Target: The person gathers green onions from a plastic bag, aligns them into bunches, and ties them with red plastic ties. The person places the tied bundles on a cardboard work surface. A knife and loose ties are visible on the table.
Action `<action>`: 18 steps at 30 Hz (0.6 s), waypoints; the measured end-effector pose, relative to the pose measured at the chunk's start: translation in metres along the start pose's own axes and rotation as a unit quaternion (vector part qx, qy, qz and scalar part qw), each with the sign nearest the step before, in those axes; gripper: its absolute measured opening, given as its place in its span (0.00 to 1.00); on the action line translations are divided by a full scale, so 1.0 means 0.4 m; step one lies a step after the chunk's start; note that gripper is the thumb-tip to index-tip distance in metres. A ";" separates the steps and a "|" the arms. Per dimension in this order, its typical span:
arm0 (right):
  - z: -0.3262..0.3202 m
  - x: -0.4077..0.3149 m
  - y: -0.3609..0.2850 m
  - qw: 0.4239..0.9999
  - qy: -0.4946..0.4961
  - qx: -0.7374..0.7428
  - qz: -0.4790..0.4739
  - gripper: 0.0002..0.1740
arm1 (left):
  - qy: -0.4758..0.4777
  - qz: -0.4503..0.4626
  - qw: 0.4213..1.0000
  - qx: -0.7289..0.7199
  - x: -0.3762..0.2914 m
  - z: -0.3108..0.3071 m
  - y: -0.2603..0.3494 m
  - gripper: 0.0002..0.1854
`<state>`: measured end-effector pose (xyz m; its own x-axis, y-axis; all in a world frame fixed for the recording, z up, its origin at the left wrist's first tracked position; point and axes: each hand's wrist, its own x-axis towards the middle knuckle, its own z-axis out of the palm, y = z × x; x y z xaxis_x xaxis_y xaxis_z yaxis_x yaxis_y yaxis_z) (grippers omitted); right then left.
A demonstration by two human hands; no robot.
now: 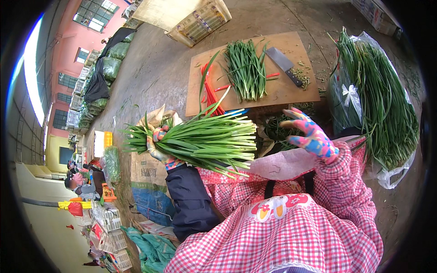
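Note:
My left hand, in a multicoloured glove, grips a bunch of garlic chives around its leafy part. The pale cut ends fan out to the right. My right hand, gloved alike, hangs in the air with its fingers apart and nothing in them. Beyond both hands is a brown board. On it lie a second bunch of chives, a bundle of red ties and a cleaver with a black handle. Chopped stem ends are scattered beside the cleaver.
A large heap of long chives in clear plastic stands to my right. A printed sack is at my left, with a green sack nearer me. Beyond the board sits a crate. Several people, including one seated, are far left.

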<state>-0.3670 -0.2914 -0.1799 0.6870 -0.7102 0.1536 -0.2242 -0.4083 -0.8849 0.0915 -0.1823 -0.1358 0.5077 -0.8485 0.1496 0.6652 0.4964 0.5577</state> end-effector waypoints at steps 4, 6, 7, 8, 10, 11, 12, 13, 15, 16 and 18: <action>0.097 0.090 -0.049 0.981 -0.024 0.192 0.011 0.27 | -0.064 -0.042 0.997 -0.031 -0.016 0.019 -0.015 0.16; 0.140 0.124 -0.070 0.959 -0.026 0.282 0.023 0.29 | -0.085 -0.058 0.991 -0.081 -0.026 0.030 -0.021 0.16; 0.153 0.132 -0.076 0.952 -0.032 0.302 0.039 0.29 | -0.102 -0.063 0.987 -0.105 -0.030 0.034 -0.023 0.16; 0.167 0.140 -0.079 0.942 -0.028 0.332 0.021 0.30 | -0.093 -0.049 0.992 -0.071 -0.034 0.036 -0.024 0.16; 0.188 0.148 -0.080 0.979 -0.016 0.202 -0.009 0.23 | -0.090 -0.051 0.993 -0.063 -0.038 0.035 -0.023 0.16; 0.198 0.148 -0.079 0.985 -0.006 0.167 -0.033 0.22 | -0.089 -0.050 0.993 -0.052 -0.040 0.031 -0.026 0.16; 0.205 0.150 -0.076 0.984 -0.004 0.173 -0.053 0.21 | -0.128 -0.088 0.987 -0.052 -0.039 0.027 -0.023 0.16; 0.213 0.149 -0.074 0.981 0.008 0.172 -0.084 0.21 | -0.117 -0.082 0.988 -0.065 -0.040 0.020 -0.025 0.16; 0.225 0.145 -0.069 0.979 0.003 0.194 -0.065 0.21 | -0.125 -0.086 0.983 -0.100 -0.041 0.007 -0.031 0.16; 0.234 0.140 -0.069 0.982 0.014 0.181 -0.042 0.19 | -0.132 -0.059 0.989 -0.026 -0.043 0.000 -0.033 0.16; 0.242 0.129 -0.067 0.963 0.007 0.265 -0.056 0.19 | -0.113 -0.042 0.992 -0.033 -0.043 -0.011 -0.039 0.16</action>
<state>-0.2588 -0.2616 -0.1907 0.6758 -0.6883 0.2635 0.2378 -0.1348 -0.9619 0.0745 -0.1746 -0.1506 0.3176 -0.9033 0.2883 0.7389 0.4263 0.5218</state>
